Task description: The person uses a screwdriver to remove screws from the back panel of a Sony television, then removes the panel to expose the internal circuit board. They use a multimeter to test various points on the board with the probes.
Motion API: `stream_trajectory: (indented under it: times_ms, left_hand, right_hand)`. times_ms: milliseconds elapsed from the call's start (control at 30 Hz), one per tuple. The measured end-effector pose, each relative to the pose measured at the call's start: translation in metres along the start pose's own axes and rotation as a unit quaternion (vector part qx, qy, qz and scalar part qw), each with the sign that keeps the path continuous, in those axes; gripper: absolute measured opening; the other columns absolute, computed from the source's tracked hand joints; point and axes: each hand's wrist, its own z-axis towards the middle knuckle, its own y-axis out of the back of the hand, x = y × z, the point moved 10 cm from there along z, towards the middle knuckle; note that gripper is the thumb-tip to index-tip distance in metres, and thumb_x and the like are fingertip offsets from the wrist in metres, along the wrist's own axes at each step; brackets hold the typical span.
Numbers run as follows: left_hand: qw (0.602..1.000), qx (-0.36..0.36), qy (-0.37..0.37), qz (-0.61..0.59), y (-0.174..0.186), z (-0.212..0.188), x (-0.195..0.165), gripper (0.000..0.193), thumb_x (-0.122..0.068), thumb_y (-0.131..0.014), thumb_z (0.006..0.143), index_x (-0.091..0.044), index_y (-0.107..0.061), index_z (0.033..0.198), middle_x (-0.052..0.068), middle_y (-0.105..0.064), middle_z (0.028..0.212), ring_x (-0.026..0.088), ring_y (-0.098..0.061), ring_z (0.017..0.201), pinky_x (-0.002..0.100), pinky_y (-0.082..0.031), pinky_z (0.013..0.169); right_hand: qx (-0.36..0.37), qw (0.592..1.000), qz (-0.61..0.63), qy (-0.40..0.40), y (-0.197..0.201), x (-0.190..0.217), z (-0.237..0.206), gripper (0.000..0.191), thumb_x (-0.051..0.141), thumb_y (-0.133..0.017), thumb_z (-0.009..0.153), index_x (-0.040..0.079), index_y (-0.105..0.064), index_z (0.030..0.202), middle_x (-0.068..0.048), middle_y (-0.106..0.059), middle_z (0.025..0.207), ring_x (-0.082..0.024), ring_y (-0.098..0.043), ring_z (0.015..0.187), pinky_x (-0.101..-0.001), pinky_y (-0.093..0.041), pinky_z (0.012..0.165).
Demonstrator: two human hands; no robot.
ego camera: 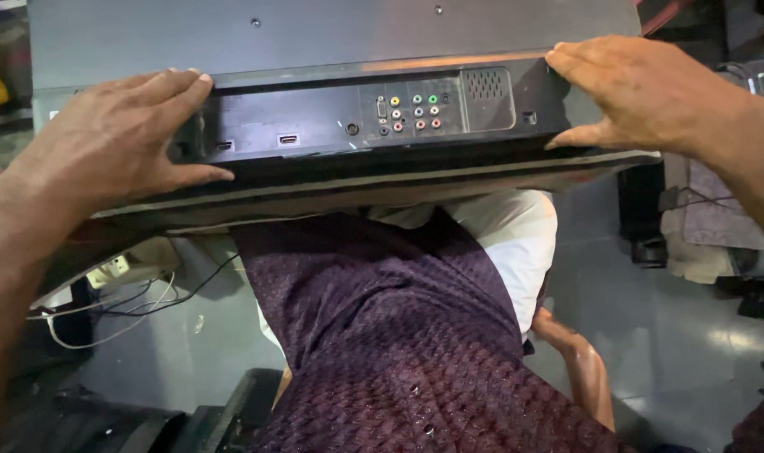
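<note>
A flat-panel television (373,117) lies back side up across the person's lap, its lower edge toward the camera. The left hand (105,143) grips the raised black rear housing at its left end: the fingers (168,88) are spread over the top edge and the thumb presses against the front face, so the hand is clamped on the television. The right hand (642,88) holds the housing's right end in the same manner, fingers curled over the upper corner, thumb underneath against the lower edge. Between the hands, a connector panel (411,111) with coloured round sockets sits on the housing, beside a small perforated grille (487,85). Below the set, a purple textured cloth (382,335) covers the person's legs, with a white garment (508,235) showing at its right. White cables (105,306) lie on the grey floor (684,335) at lower left.
</note>
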Motion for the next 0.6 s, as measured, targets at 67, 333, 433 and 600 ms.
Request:
stream_trajectory:
  times_ms: [67,333,433,600]
  left_hand:
    - [1.0,0.009,-0.004,0.027,-0.003,0.002,0.0,0.113,-0.087,-0.05,0.074,-0.004,-0.045,0.152,0.016,-0.049,0.153,0.03,-0.048,0.139,0.042,-0.039,0.113]
    - [1.0,0.017,-0.005,0.01,0.002,-0.001,-0.001,0.108,-0.084,-0.049,0.077,-0.005,-0.046,0.151,0.017,-0.049,0.153,0.032,-0.049,0.138,0.041,-0.04,0.11]
    - [1.0,-0.01,-0.021,-0.015,0.01,-0.005,-0.004,0.103,-0.081,-0.048,0.084,-0.002,-0.047,0.151,0.019,-0.05,0.153,0.033,-0.051,0.138,0.041,-0.041,0.113]
    - [0.998,-0.04,-0.056,-0.003,0.018,-0.008,-0.008,0.091,-0.072,-0.048,0.093,0.001,-0.049,0.149,0.023,-0.055,0.148,0.035,-0.056,0.132,0.041,-0.044,0.111]
  right_hand:
    - [-0.001,1.0,-0.021,0.012,0.001,0.0,0.001,0.095,0.058,-0.077,0.072,-0.005,-0.056,0.14,-0.022,-0.062,0.141,-0.035,-0.062,0.124,-0.0402,-0.052,0.103]
    - [0.009,0.999,-0.039,0.022,-0.002,-0.003,0.001,0.096,0.066,-0.073,0.07,-0.002,-0.059,0.137,-0.018,-0.064,0.141,-0.031,-0.065,0.122,-0.0389,-0.054,0.1]
    - [0.02,0.997,-0.068,0.008,-0.007,-0.005,0.002,0.097,0.068,-0.071,0.07,0.0,-0.061,0.138,-0.016,-0.065,0.14,-0.029,-0.065,0.123,-0.0376,-0.056,0.096]
    - [0.007,0.998,-0.053,0.014,-0.013,-0.006,0.008,0.097,0.068,-0.07,0.066,0.001,-0.062,0.136,-0.012,-0.065,0.141,-0.028,-0.065,0.124,-0.038,-0.056,0.096]
